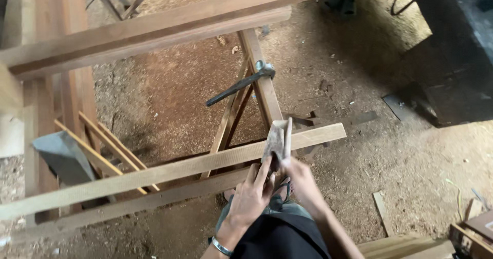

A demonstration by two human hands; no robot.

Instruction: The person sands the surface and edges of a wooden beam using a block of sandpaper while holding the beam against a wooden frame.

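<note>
We held a folded sheet of sandpaper (278, 140) upright just above the near wooden rail (169, 173), close to that rail's right end. Our left hand (251, 197) pinched its lower edge, fingers curled narrow around it; our right hand (302, 179) gripped the same edge from the other side. Beyond the rail, a hammer (240, 84) lay across a slanted leg (262, 79).

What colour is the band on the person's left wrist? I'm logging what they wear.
Silver: a thin metal wristband below the left hand, clearest in the head view.
</note>
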